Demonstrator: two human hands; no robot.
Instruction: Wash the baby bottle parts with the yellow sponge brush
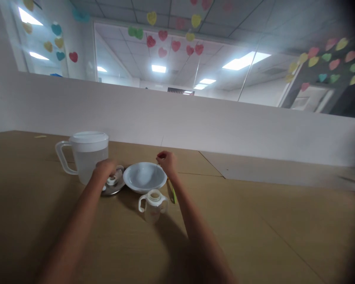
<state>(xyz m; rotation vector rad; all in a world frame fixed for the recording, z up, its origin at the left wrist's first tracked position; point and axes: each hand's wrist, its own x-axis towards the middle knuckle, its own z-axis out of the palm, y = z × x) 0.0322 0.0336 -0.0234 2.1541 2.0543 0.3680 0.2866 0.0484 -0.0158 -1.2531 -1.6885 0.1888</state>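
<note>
My right hand (167, 161) is closed in a pinch above the right rim of a white bowl (144, 177). A thin, wire-like stick (161, 142) rises from its fingertips, and its lower end points down into the bowl. Over a round metal tray (114, 192) is my left hand (106, 167), its fingers blurred and partly hidden. A white ring-shaped part (112, 180) and other clear pieces lie on that tray. In front of the bowl a clear baby bottle (152, 209) with two white handles stands upright, its top uncovered.
A large lidded plastic pitcher (88, 157) stands behind my left hand, apparently with liquid inside. Something slim and green (173, 193) lies beside my right forearm. A small flat yellowish piece (40, 136) is at the back left. A white wall (177, 118) borders the wooden table (254, 236).
</note>
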